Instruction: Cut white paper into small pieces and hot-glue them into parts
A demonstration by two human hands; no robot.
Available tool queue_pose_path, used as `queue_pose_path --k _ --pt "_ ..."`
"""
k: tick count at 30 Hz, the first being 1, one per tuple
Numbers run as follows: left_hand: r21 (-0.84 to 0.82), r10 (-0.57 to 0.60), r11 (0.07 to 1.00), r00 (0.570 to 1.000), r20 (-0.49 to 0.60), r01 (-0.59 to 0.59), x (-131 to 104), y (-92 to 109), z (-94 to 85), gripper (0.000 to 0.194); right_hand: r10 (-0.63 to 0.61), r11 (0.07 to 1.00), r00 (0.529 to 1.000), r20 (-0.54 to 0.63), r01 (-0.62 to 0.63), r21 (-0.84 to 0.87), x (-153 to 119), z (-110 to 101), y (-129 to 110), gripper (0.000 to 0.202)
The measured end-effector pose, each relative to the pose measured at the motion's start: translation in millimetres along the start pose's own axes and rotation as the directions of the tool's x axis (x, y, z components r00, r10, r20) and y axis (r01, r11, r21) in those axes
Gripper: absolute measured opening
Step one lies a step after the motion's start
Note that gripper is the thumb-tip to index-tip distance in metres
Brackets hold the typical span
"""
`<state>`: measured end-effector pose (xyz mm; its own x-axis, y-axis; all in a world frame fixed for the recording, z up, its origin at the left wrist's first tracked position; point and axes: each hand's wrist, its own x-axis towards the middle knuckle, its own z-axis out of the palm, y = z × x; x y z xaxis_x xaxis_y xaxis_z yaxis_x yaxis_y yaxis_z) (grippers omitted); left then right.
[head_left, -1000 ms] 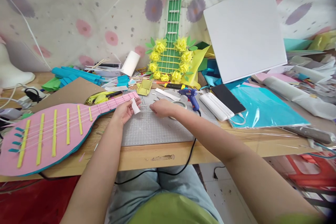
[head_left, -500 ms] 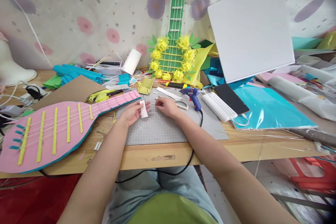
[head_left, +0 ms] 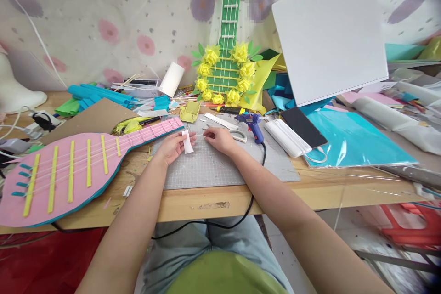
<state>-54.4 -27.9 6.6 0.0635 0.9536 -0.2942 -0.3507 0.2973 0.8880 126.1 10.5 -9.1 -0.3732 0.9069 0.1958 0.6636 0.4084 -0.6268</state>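
Observation:
A small white strip of paper point(head_left: 188, 142), wider at its lower end, is pinched in my left hand point(head_left: 172, 148) above the grey cutting mat point(head_left: 206, 170). My right hand point(head_left: 219, 140) is closed a little to the right, fingertips together on a thin pale stick point(head_left: 200, 135) that points towards the paper. Just beyond the right wrist, scissors point(head_left: 241, 137) lie with their light grey handles showing. A blue glue gun point(head_left: 253, 124) rests farther right, its black cord hanging over the table edge. Left of my hands lies a pink paper guitar point(head_left: 99, 147) with yellow strips.
A green paper guitar point(head_left: 225, 69) with yellow flowers leans at the back. To the right are a white power strip point(head_left: 285, 140), a black phone-like slab point(head_left: 305, 127) and blue sheets in plastic point(head_left: 358, 142). Brown cardboard point(head_left: 99, 117) and paper scraps lie back left.
My hands stay almost where they were, with the same paper in the left hand. The whole view has shifted slightly.

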Motion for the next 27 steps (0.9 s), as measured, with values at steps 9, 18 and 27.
queue_pose_path --k 9,18,27 --pt "0.114 0.009 0.993 0.996 0.091 -0.019 -9.9 -2.5 13.2 0.018 0.141 0.639 0.973 0.184 -0.232 0.734 -0.3 -2.7 -10.6 0.025" --pt "0.334 0.166 0.927 0.985 0.047 -0.172 0.7 -16.4 9.9 0.027 0.14 0.608 0.976 0.168 -0.219 0.763 -1.0 -1.5 -12.4 0.024" --pt "0.789 0.642 0.458 0.766 0.026 -0.41 -0.1 -13.2 4.2 0.024 0.126 0.722 0.991 0.035 -0.116 0.683 1.0 7.1 -15.1 0.024"
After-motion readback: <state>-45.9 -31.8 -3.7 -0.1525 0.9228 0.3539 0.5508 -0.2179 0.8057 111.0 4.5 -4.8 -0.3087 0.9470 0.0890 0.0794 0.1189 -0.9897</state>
